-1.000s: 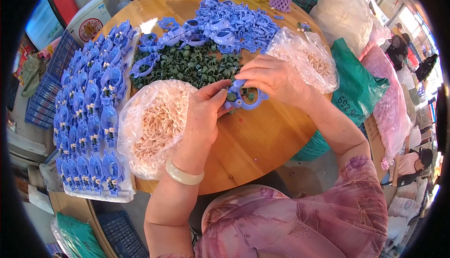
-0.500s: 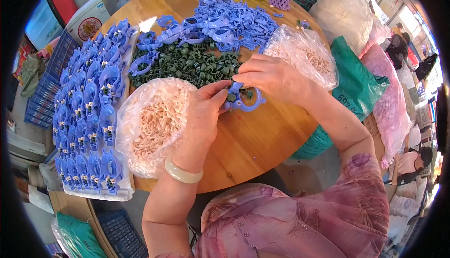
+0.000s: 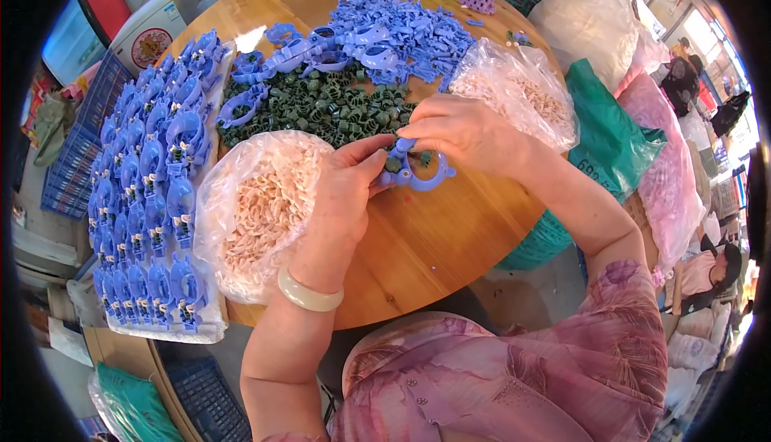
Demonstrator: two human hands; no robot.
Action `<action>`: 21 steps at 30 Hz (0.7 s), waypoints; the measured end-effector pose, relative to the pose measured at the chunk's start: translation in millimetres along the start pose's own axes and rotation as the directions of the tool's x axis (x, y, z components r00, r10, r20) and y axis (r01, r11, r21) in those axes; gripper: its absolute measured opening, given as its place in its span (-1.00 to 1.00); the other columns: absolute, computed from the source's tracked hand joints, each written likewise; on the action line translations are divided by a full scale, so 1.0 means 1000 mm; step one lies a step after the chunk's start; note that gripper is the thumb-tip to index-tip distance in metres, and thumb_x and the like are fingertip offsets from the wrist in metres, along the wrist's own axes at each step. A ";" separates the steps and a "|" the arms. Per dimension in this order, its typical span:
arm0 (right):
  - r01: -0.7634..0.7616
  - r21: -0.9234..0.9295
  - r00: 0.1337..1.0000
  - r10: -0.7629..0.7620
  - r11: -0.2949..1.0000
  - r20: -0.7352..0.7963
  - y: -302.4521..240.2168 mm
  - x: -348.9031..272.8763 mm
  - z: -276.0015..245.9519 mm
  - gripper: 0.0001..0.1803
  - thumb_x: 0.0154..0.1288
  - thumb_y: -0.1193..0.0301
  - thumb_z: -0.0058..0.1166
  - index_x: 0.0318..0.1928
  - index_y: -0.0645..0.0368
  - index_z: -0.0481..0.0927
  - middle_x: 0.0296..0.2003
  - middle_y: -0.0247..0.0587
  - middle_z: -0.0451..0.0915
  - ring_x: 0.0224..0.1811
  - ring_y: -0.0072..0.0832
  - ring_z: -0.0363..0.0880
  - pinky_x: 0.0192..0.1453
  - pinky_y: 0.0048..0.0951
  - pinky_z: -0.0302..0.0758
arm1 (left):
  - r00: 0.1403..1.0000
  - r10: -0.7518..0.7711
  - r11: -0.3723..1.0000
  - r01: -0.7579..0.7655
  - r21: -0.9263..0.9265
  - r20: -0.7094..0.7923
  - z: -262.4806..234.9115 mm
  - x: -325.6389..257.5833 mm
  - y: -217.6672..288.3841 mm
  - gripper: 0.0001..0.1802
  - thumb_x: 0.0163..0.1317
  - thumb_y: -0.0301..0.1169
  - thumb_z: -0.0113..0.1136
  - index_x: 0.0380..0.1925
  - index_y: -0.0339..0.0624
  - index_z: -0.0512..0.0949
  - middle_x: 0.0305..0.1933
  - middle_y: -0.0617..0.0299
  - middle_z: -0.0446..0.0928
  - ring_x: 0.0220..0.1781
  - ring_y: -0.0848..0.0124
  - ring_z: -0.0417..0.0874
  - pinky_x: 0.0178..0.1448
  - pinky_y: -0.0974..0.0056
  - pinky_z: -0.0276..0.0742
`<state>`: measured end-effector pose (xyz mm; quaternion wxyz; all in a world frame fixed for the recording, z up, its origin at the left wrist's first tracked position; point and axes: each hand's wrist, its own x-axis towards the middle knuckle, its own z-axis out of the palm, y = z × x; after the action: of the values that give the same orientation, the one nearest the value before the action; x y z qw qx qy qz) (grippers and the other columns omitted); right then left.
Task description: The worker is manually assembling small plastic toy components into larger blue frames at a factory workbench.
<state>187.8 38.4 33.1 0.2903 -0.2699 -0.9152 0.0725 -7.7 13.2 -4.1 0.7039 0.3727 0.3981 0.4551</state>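
Observation:
Between my hands, over the near side of the wooden table, is a blue plastic ring-shaped part with small dark green pieces on it. My left hand grips it from the left between thumb and fingers. The fingers of my right hand are pinched together at its upper edge; what they hold there is too small to make out. Just beyond lies a heap of dark green plastic pieces. A clear bag of small cream-coloured pieces stands beside my left forearm.
A white board at the left carries rows of blue parts. Behind the green heap is a pile of blue pieces. Another clear bag of pale pieces lies beyond my right hand. Green sacks stand to the right of the wooden table.
Both hands stay nearly in place, with the left shifted very slightly left. The blue part remains held between them. A person in the right background has moved a little.

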 end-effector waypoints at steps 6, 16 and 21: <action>-0.046 -0.017 0.998 0.046 0.999 -0.038 0.000 -0.002 0.007 -0.80 0.03 0.48 0.19 -0.28 0.21 0.57 -0.39 -0.21 0.49 -0.34 -0.27 0.50 -0.28 -0.37 0.46 | 0.999 0.046 0.997 -0.047 0.058 0.015 -0.003 0.004 -0.004 -0.73 0.23 -0.47 0.01 -0.08 -0.29 0.51 -0.30 0.29 0.57 -0.38 0.60 0.54 -0.25 0.48 0.48; -0.089 0.064 0.996 0.088 0.994 0.008 0.004 0.001 0.002 -0.80 0.10 0.48 0.16 -0.22 0.22 0.57 -0.37 -0.23 0.51 -0.27 -0.36 0.52 -0.23 -0.44 0.46 | 0.998 0.066 0.994 -0.065 0.089 -0.011 0.000 0.002 -0.001 -0.71 0.25 -0.47 -0.02 -0.04 -0.29 0.49 -0.24 0.22 0.58 -0.29 0.52 0.60 -0.15 0.44 0.52; -0.494 0.222 0.851 0.519 0.841 -0.073 0.056 0.006 -0.016 -0.78 0.25 0.39 0.02 -0.15 0.23 0.57 -0.32 -0.24 0.56 -0.32 -0.54 0.51 -0.20 -0.52 0.44 | 0.992 0.123 0.992 -0.123 0.024 0.019 -0.008 0.004 -0.001 -0.69 0.27 -0.49 -0.08 0.00 -0.35 0.43 -0.18 0.09 0.58 -0.15 0.36 0.63 -0.08 0.35 0.55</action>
<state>218.3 88.8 32.4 0.3446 -0.4769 -0.7786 0.2181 -13.4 17.5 -8.9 0.6733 0.4092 0.3739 0.4894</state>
